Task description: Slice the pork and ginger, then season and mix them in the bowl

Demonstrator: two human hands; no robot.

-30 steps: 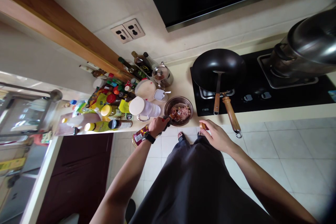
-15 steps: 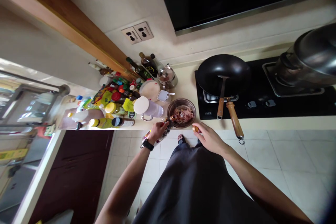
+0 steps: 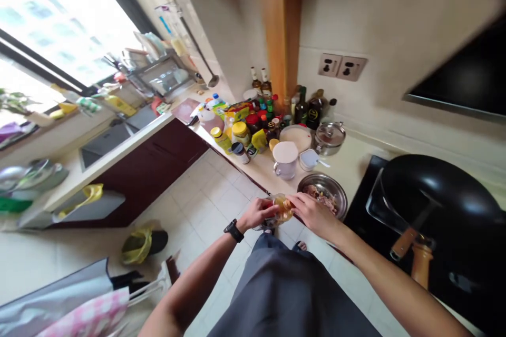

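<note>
My left hand is wrapped round a clear bottle that holds some amber liquid, in front of the counter edge. At the bottle's neck, my right hand pinches a gold-coloured cap; whether it is fully screwed on I cannot tell. Just beyond the right hand sits a steel bowl with chopped raw meat in it, partly hidden by that hand. A lidded white jug and a small white tub with a spoon stand left of the bowl.
A black wok with a wooden handle rests on the stove at right, a spatula inside it. Several sauce bottles and jars crowd the counter's corner. A steel pot stands by the wall. A bin is on the floor.
The view has swung left. My left hand has drawn the bottle away from over the bowl and tilted it more upright. My right hand has brought the cap to the bottle's neck.
</note>
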